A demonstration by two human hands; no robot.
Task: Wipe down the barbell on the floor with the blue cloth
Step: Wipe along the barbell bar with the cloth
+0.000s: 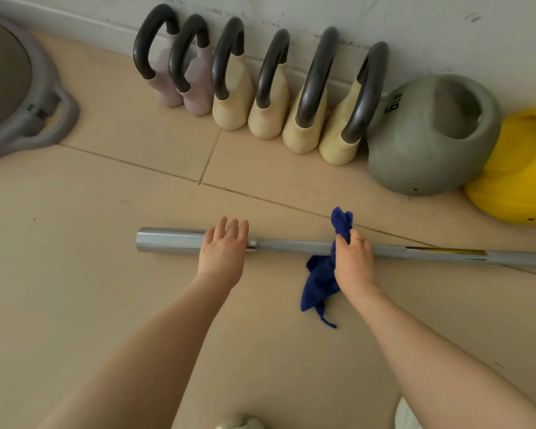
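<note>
Barbell [307, 246]: lay on floor. Left hand [223, 252], fingers spread, pressed its sleeve, likely steadying it. Right hand [353, 258] clenched blue cloth [321, 278] around its shaft for wiping.

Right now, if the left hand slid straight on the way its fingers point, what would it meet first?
Probably bare tile floor past the silver barbell, then a cream kettlebell by the wall; the left hand is open.

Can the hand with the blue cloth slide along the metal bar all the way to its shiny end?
Probably not yet. The left hand lies flat on the silver steel barbell, between the right hand gripping the dark blue cloth and the bar's end.
</note>
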